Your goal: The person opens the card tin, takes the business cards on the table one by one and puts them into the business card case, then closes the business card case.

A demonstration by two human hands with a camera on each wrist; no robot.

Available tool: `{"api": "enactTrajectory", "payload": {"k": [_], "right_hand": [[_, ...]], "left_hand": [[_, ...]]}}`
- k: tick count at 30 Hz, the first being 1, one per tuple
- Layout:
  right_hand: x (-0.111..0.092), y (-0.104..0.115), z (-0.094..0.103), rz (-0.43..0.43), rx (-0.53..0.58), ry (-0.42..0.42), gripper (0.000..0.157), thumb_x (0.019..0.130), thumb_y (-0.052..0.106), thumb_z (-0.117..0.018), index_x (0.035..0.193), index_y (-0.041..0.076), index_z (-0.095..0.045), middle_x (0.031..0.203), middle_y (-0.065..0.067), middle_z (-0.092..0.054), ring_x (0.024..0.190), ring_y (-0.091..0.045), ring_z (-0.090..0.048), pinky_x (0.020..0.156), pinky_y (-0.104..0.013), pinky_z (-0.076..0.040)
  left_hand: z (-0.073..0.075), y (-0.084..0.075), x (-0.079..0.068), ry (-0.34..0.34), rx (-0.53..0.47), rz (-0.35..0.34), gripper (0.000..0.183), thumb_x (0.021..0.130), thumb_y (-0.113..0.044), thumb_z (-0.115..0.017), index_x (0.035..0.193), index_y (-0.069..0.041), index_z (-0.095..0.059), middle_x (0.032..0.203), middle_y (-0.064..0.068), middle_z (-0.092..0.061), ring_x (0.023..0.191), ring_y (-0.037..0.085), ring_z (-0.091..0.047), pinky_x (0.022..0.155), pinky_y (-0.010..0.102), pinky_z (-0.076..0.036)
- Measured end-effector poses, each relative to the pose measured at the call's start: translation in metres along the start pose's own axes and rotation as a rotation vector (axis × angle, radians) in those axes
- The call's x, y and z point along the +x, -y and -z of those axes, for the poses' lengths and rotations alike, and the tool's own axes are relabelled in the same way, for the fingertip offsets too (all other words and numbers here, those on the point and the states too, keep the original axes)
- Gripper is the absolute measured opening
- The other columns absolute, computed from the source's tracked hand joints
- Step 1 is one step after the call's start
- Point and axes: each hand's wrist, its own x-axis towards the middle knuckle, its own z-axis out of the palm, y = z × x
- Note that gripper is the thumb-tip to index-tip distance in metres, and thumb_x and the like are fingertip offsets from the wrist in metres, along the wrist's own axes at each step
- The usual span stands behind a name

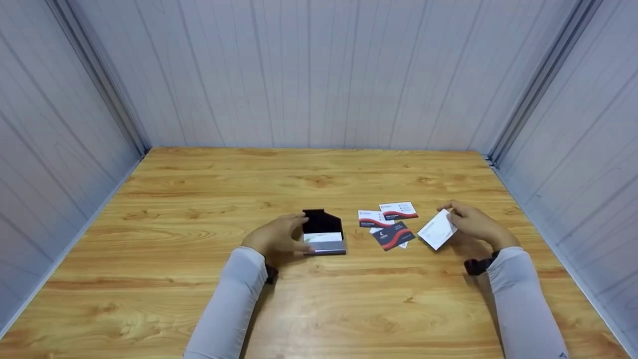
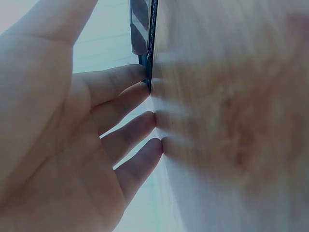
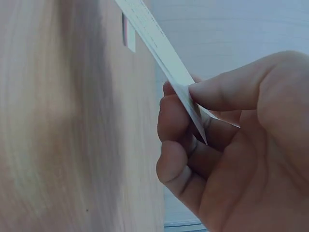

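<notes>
A dark business card holder (image 1: pixel 325 246) lies with its black flap folded back, and white cards (image 1: pixel 324 237) show in its pocket. At its left side, my left hand (image 1: pixel 279 233) grips the edge, thumb near the front corner and index finger by the flap. In the left wrist view, fingertips (image 2: pixel 150 118) reach down to the tabletop beside the holder (image 2: pixel 141 29). My right hand (image 1: pixel 476 225) pinches a white printed business card (image 1: pixel 437 230) between thumb and fingers, tilted above the table. The right wrist view shows this card (image 3: pixel 164 50) edge-on; whether it is single is unclear.
Between the hands lie several overlapping business cards, including a dark one with a red stripe (image 1: pixel 393 236) and a white one with a red and black band (image 1: pixel 398 210). The wooden tabletop (image 1: pixel 209 184) is enclosed by pale panel walls (image 1: pixel 319 75).
</notes>
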Motion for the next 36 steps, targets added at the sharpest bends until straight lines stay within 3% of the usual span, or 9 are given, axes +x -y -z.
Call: {"api": "enactTrajectory", "payload": {"k": [9,18,27,36], "right_hand": [[0.003,0.012,-0.001,0.068,0.101,-0.018,0.034,0.108,0.010,-0.043,0.136,-0.008,-0.046,0.108,-0.022,-0.062,0.086,-0.021,-0.061,0.071,-0.035,-0.054],[0.010,0.029,-0.010,0.093,0.097,-0.012,0.034,0.108,0.015,-0.046,0.134,-0.008,-0.044,0.117,-0.024,-0.062,0.100,-0.028,-0.062,0.083,-0.044,-0.055],[0.030,0.042,-0.032,0.143,0.090,-0.089,0.025,0.106,0.012,-0.051,0.125,-0.003,-0.050,0.111,-0.019,-0.064,0.092,-0.026,-0.063,0.082,-0.052,-0.054],[0.046,0.062,-0.057,0.261,0.125,-0.195,0.030,0.103,0.005,-0.056,0.131,-0.003,-0.055,0.101,-0.019,-0.064,0.091,-0.030,-0.067,0.077,-0.048,-0.058]], "left_hand": [[0.000,0.000,0.000,-0.002,0.004,0.008,0.093,0.086,-0.051,-0.077,0.159,-0.016,-0.031,0.163,0.005,-0.025,0.149,0.028,-0.022,0.118,0.047,-0.025],[0.001,-0.001,-0.001,-0.002,0.020,0.008,0.092,0.087,-0.051,-0.076,0.159,-0.016,-0.032,0.163,0.005,-0.026,0.149,0.028,-0.022,0.117,0.048,-0.026],[0.000,-0.002,-0.001,-0.008,0.014,0.024,0.093,0.085,-0.052,-0.077,0.158,-0.015,-0.034,0.163,0.005,-0.027,0.149,0.027,-0.023,0.118,0.047,-0.025],[0.000,-0.001,0.000,-0.003,0.032,0.021,0.094,0.085,-0.053,-0.077,0.159,-0.015,-0.032,0.163,0.005,-0.027,0.149,0.027,-0.023,0.118,0.046,-0.026]]}}
